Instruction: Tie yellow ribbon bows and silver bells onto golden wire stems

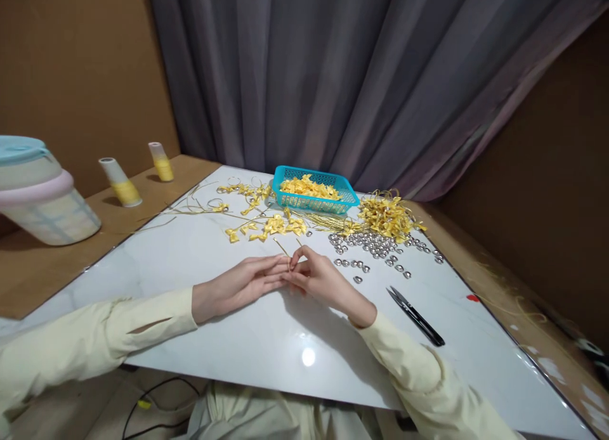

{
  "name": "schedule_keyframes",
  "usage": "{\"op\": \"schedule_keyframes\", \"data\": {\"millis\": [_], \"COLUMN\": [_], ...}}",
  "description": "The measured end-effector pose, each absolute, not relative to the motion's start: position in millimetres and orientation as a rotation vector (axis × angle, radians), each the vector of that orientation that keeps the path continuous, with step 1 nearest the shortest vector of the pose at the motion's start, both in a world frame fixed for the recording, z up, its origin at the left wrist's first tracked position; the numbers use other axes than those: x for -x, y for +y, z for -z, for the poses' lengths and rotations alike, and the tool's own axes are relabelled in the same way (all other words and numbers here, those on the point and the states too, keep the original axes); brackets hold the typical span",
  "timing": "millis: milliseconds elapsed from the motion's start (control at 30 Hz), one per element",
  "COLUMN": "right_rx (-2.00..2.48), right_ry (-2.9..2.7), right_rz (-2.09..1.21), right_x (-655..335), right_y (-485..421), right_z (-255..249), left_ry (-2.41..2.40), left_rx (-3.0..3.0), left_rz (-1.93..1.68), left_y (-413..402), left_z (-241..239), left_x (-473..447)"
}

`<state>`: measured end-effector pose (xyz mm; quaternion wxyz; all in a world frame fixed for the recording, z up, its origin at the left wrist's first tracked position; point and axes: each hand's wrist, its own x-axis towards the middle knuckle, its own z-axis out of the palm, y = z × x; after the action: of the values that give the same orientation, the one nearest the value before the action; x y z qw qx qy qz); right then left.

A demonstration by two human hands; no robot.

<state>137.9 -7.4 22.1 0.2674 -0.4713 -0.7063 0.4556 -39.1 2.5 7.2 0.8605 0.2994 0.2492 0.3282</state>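
Note:
A thin gold cord sticks up from between my two hands, which meet just above the white table. My left hand reaches in from the left with its fingers stretched together, and the cord is held at its fingertips. From the other side, my right hand pinches the same cord with thumb and fingers bent. Whatever sits right between the fingertips is mostly hidden. Beyond the hands lie several yellow ribbon bows and a bundle of gold cords.
A blue basket of yellow bows stands at the back. A bow pile and silver heart-shaped beads lie right; black thread snips are nearer. Left are thread cones and a lidded bucket.

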Motion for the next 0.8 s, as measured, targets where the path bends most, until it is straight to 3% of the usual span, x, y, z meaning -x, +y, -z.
{"op": "schedule_keyframes", "data": {"millis": [200, 500, 800], "right_rx": [1.245, 1.252, 1.223], "right_ry": [-1.932, -2.036, -2.273], "right_rz": [-0.997, -0.98, -0.08], "right_x": [-123, -125, -150], "right_y": [-19, -22, -6], "right_z": [-18, -26, -36], "left_ry": [0.651, 0.673, 0.738], "left_rx": [-0.565, -0.667, -0.667], "left_rz": [-0.766, -0.729, -0.684], "left_y": [9, 12, 10], "left_z": [-7, -1, -7], "left_x": [43, 46, 48]}}
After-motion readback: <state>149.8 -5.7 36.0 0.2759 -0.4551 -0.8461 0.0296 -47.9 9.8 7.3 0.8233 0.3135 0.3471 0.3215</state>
